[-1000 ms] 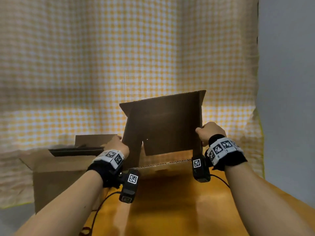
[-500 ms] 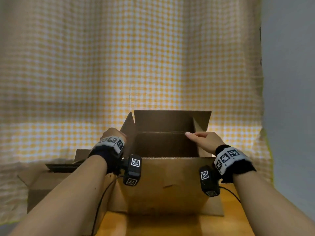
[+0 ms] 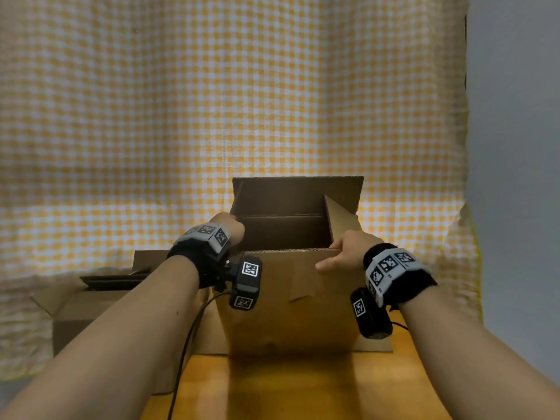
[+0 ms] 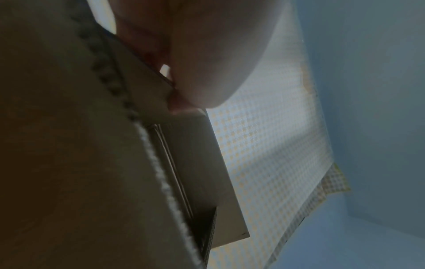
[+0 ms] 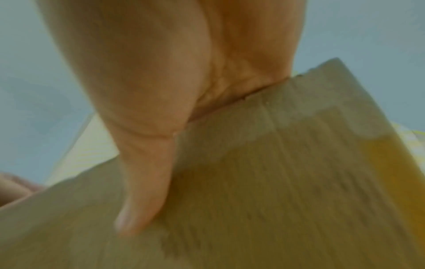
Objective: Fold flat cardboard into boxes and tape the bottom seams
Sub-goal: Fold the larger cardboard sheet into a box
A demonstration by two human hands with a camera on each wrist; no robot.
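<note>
Now box (image 3: 288, 298) held mid-frame: right hand (image 3: 348, 251) pinching near flap, left hand (image 3: 227, 227) gripping rim; flaps best folded squarely.

Open box (image 3: 291, 304) on table (image 3: 303, 389), second box (image 3: 91, 307) left
</note>
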